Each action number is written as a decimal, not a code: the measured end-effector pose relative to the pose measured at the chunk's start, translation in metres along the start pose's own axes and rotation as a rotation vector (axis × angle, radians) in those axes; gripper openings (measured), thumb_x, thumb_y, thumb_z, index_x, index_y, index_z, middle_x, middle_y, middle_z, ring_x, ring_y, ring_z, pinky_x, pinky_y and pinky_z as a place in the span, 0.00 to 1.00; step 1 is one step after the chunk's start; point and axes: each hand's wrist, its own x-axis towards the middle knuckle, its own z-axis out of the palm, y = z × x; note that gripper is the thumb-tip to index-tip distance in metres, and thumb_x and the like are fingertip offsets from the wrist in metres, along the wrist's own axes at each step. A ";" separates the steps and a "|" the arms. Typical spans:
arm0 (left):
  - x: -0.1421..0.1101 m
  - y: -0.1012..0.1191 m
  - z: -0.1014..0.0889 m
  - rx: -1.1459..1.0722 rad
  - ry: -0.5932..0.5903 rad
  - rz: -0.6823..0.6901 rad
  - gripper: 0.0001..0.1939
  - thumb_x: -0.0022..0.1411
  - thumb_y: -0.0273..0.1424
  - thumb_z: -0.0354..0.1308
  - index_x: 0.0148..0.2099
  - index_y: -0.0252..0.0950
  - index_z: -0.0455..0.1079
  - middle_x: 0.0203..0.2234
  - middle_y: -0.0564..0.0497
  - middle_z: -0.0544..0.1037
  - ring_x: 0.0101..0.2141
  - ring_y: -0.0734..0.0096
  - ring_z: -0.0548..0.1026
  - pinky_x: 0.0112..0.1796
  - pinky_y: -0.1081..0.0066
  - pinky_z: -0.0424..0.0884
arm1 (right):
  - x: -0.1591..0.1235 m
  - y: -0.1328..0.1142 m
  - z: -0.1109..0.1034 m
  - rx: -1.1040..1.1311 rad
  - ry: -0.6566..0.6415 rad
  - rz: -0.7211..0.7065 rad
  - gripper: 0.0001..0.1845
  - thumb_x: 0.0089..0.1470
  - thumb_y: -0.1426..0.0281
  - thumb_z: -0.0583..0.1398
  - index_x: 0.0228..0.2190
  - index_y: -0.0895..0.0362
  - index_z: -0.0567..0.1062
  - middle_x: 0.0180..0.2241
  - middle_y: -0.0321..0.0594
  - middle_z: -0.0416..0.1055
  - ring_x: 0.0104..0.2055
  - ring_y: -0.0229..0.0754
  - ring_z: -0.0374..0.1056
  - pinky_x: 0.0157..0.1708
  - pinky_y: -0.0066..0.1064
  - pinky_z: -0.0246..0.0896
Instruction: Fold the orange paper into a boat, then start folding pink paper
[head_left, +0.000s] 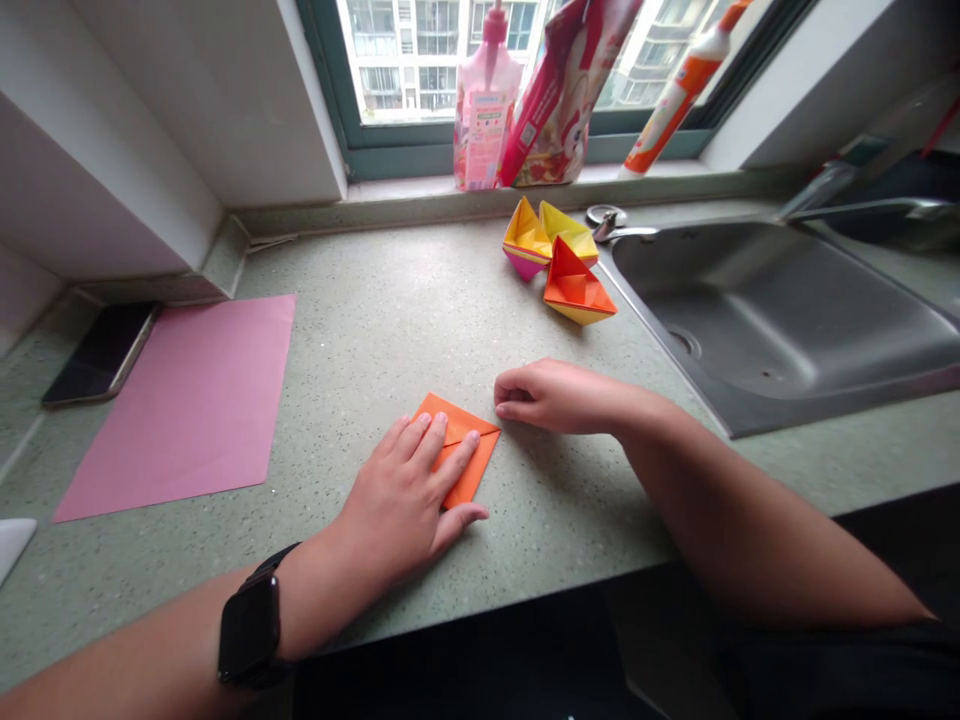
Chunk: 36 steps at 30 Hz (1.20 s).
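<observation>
My left hand (409,480) lies flat over a folded square of orange paper (469,485), fingers spread, pressing it to the countertop. Under the fingers a slanting fold line crosses the paper, and part of the sheet is hidden by the hand. Just off the paper's right corner, my right hand (551,395) rests with its fingers curled in; nothing shows between them. Beyond it stand three folded paper boats: a yellow and pink one (526,240), a yellow one (571,235) and a red-orange one (579,288).
A pink paper sheet (199,400) lies at the left, beside a dark phone (105,350). To the right is a steel sink (795,310). On the window sill stand a pink pump bottle (486,120), a red pouch (559,110) and an orange-white bottle (682,95).
</observation>
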 end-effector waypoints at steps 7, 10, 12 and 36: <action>0.004 0.002 0.001 0.027 0.011 -0.003 0.40 0.78 0.59 0.48 0.77 0.38 0.66 0.64 0.32 0.74 0.65 0.38 0.69 0.68 0.42 0.59 | 0.001 -0.012 0.008 -0.014 0.041 0.043 0.09 0.63 0.63 0.69 0.33 0.54 0.80 0.31 0.36 0.80 0.32 0.39 0.69 0.32 0.32 0.54; 0.005 0.001 -0.001 0.009 0.002 -0.012 0.39 0.77 0.58 0.51 0.77 0.39 0.66 0.61 0.33 0.76 0.64 0.39 0.69 0.69 0.39 0.59 | 0.004 -0.015 0.015 -0.081 0.091 0.079 0.11 0.62 0.62 0.71 0.31 0.54 0.79 0.31 0.37 0.80 0.33 0.41 0.69 0.31 0.33 0.52; 0.006 0.001 -0.005 -0.010 -0.002 -0.019 0.37 0.77 0.57 0.53 0.76 0.40 0.67 0.61 0.34 0.76 0.62 0.40 0.71 0.69 0.39 0.59 | 0.006 -0.015 0.018 -0.102 0.104 0.082 0.12 0.61 0.61 0.71 0.31 0.54 0.79 0.32 0.37 0.80 0.34 0.41 0.69 0.30 0.33 0.52; -0.009 -0.050 -0.030 -0.244 -0.168 0.127 0.25 0.84 0.42 0.47 0.73 0.39 0.69 0.73 0.43 0.69 0.72 0.57 0.68 0.76 0.46 0.50 | 0.000 -0.019 0.042 -0.068 0.275 -0.453 0.10 0.65 0.74 0.63 0.44 0.52 0.84 0.40 0.41 0.80 0.42 0.44 0.74 0.44 0.34 0.65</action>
